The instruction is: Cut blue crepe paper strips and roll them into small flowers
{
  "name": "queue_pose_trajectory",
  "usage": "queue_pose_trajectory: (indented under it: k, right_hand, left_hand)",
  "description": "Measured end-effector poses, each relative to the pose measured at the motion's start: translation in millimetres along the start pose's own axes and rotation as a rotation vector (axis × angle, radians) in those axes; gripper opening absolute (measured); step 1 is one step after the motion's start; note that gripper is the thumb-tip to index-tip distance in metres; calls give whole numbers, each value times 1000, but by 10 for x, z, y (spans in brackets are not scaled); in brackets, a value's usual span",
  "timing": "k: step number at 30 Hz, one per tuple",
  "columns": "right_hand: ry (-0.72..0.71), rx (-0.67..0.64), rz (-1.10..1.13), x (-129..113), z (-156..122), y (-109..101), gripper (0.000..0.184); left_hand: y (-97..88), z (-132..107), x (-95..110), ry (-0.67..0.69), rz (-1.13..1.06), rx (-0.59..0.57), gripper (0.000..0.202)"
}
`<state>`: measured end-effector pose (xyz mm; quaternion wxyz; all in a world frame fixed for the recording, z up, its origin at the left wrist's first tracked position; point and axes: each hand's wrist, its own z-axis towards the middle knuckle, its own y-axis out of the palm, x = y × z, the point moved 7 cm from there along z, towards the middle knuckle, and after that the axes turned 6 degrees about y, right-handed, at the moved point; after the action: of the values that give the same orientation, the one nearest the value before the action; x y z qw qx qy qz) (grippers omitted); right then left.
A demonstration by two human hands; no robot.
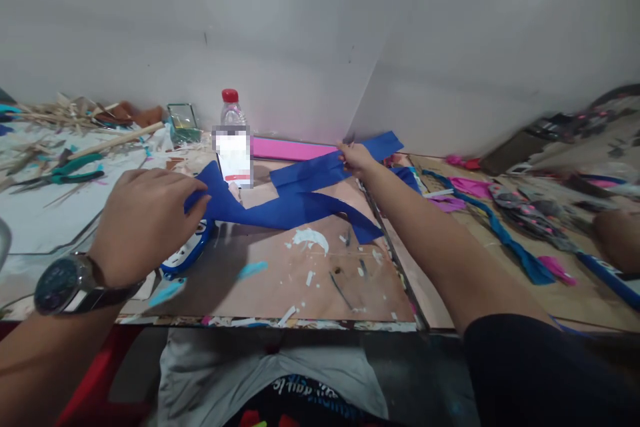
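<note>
My left hand (150, 220), with a watch on its wrist, curls its fingers around the left end of a long dark-blue strip of cloth (270, 212). That strip runs wavy to the right above the tabletop. My right hand (357, 159) is farther back and pinches a second, straighter blue strip (315, 172) that passes through its fingers. The two strips overlap in the middle. Partly under my left hand lies a white object with a blue rim (187, 247); the hand hides much of it.
A phone (235, 160) leans before a red-capped bottle (230, 107). Behind the strips is a pink bar (295, 149). Green-handled pliers (77, 169) and wood slivers lie left. Coloured cloth scraps (495, 227) and another person's hand (617, 237) are at right.
</note>
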<state>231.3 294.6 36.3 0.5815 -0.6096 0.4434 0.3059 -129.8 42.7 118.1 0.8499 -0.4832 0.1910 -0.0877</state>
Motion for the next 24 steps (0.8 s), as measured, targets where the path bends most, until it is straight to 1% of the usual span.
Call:
queue_pose_trajectory:
  k: [2, 6, 8, 10, 13, 17, 20, 24]
  right_hand:
    - [-69, -85, -165, -7, -172, 88, 40]
    - [-224, -259, -491, 67, -651, 219, 42]
    - [-290, -294, -644, 140, -861, 227, 37]
    - [-334, -281, -768, 216, -984, 188, 33]
    - [-351, -246, -903, 329, -1002, 84, 33]
    - [-316, -138, -1029, 444, -866, -110, 37]
    - [-288, -75, -1084, 515, -801, -210, 42]
    - [-285, -33, -1098, 568, -798, -255, 45]
  left_hand:
    - [13, -3, -38, -14, -46, 16, 31]
    - [-13, -20, -107, -109, -246, 63, 29]
    - [-70, -22, -112, -133, -310, 111, 28]
    - [-143, -31, -114, -148, -330, 170, 29]
    - [-233, -89, -151, -198, -341, 279, 35]
    - [-245, -226, -239, -288, -377, 386, 48]
    - [-208, -300, -271, -313, -404, 385, 52]
    - [-165, -372, -304, -312, -412, 354, 54]
